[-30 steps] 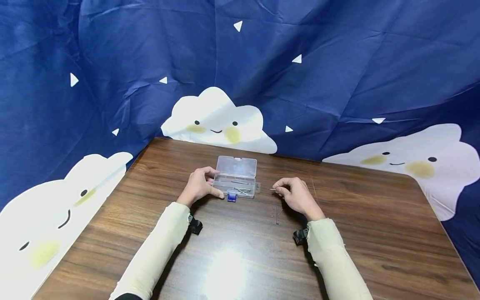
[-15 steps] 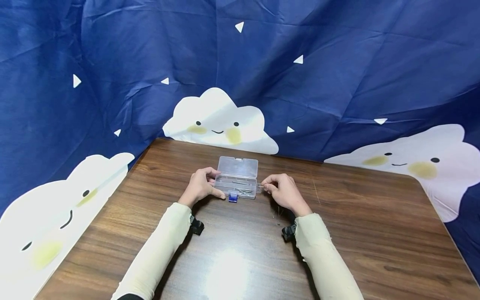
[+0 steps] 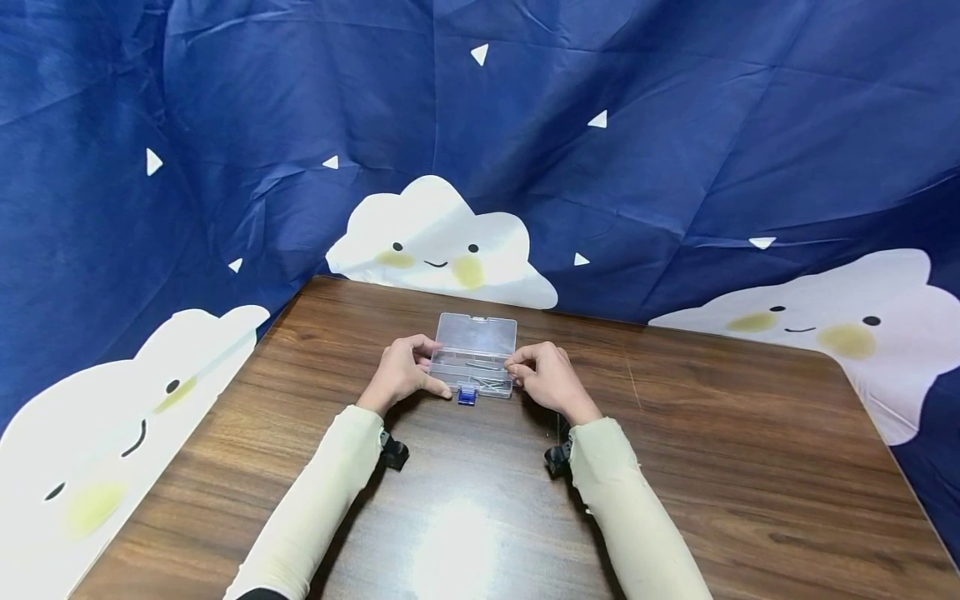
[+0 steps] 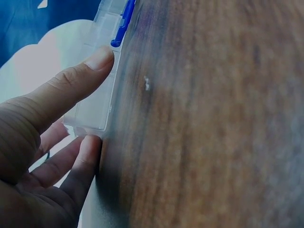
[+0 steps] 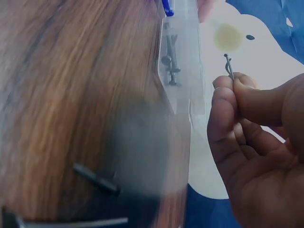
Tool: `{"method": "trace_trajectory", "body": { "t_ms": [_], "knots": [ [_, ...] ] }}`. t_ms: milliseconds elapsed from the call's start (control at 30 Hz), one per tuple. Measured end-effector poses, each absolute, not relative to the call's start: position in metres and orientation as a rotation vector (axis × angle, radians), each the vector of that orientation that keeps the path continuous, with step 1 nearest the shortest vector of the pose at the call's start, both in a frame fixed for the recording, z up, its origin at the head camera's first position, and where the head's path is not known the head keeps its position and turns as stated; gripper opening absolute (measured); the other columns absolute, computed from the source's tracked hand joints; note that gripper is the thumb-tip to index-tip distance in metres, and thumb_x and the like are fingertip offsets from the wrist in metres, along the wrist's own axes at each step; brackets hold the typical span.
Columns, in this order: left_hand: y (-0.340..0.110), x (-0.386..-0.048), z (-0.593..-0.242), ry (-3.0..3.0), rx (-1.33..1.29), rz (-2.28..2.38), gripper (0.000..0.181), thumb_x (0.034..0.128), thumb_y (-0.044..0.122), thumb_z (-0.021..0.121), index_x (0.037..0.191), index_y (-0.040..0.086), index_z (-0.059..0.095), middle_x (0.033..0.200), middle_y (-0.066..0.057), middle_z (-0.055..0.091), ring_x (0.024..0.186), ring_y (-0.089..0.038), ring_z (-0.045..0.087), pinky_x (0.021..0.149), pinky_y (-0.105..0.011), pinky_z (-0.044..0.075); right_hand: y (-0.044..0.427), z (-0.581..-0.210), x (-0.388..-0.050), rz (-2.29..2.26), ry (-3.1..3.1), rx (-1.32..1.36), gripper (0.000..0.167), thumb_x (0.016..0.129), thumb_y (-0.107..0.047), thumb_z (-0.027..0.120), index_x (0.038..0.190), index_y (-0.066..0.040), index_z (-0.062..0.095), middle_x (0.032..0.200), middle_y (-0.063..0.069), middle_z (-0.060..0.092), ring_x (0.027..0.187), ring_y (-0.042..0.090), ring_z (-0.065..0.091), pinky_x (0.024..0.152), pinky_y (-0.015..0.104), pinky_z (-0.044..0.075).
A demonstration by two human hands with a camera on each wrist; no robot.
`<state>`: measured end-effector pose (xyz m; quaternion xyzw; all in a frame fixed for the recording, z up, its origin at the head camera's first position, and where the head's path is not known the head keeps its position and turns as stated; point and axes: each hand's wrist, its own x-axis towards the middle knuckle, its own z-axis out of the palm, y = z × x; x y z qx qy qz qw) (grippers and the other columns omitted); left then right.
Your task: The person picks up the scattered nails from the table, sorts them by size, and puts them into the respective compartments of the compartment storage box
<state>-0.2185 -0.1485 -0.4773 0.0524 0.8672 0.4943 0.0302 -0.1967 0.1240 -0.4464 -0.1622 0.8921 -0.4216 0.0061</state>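
Note:
A clear plastic box (image 3: pixel 450 370) with its lid (image 3: pixel 476 333) raised and a blue latch (image 3: pixel 467 397) at its front stands on the table. My left hand (image 3: pixel 401 373) grips its left end, the thumb (image 4: pixel 97 61) along the front wall and the other fingers round the end. Several nails (image 5: pixel 171 57) lie in the box's right part. My right hand (image 3: pixel 546 372) pinches a thin nail (image 5: pixel 230 65) between thumb and forefinger, at the box's right end. Another nail (image 5: pixel 97 179) lies on the table below the right hand, partly hidden by the wrist in the head view.
The brown wooden table (image 3: pixel 720 467) carries all of this. A blue cloth (image 3: pixel 645 167) printed with white clouds hangs behind and beside it. Black wrist straps with cameras (image 3: pixel 558 459) sit under both sleeves.
My right hand has moved left with the nail, from beside the box to over its right end. My left hand keeps its grip, and the box stays in place.

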Motion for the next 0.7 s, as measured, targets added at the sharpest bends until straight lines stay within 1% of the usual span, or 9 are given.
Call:
{"method": "trace_trajectory", "body": {
  "t_ms": [67,133,233,367,700],
  "knots": [
    [-0.149,-0.218,-0.477,2.671,0.159,1.528,0.08,0.0389,0.01,0.104,0.113,0.011,0.074,0.088,-0.007,0.07,0.08,-0.018,0.063,0.073,-0.03,0.051,0.12,-0.446,-0.198,-1.31,2.796,-0.512,0.011,0.096,-0.007,0.068,0.094,-0.006,0.079,0.082,0.0,0.073,0.074,0.015,0.066,0.085,0.039,0.052],
    [-0.149,-0.218,-0.477,2.669,0.156,1.533,0.08,0.0391,0.01,0.104,0.113,0.01,0.074,0.089,-0.007,0.07,0.081,-0.018,0.063,0.073,-0.03,0.051,0.115,-0.445,-0.2,-1.297,2.81,-0.516,0.011,0.095,-0.007,0.069,0.093,-0.006,0.08,0.084,-0.002,0.073,0.081,0.014,0.066,0.09,0.039,0.051],
    [-0.149,-0.219,-0.477,2.663,0.156,1.543,0.08,0.039,0.01,0.103,0.113,0.01,0.073,0.09,-0.007,0.071,0.081,-0.019,0.064,0.073,-0.03,0.051,0.109,-0.445,-0.203,-1.282,2.818,-0.521,0.011,0.095,-0.007,0.069,0.092,-0.006,0.08,0.085,-0.003,0.073,0.084,0.014,0.066,0.093,0.038,0.05],
    [-0.149,-0.219,-0.478,2.652,0.152,1.557,0.079,0.039,0.009,0.103,0.112,0.01,0.073,0.089,-0.007,0.072,0.082,-0.02,0.066,0.074,-0.031,0.053,0.1,-0.447,-0.205,-1.259,2.826,-0.539,0.011,0.095,-0.007,0.07,0.09,-0.006,0.079,0.077,-0.004,0.07,0.075,0.014,0.063,0.088,0.037,0.051],
    [-0.148,-0.219,-0.479,2.665,0.162,1.563,0.078,0.0387,0.009,0.104,0.111,0.011,0.074,0.088,-0.006,0.071,0.081,-0.019,0.065,0.074,-0.032,0.053,0.076,-0.446,-0.212,-1.244,2.824,-0.586,0.014,0.095,-0.004,0.067,0.091,-0.007,0.08,0.077,-0.007,0.071,0.076,0.012,0.063,0.085,0.035,0.052]
  ]
}}
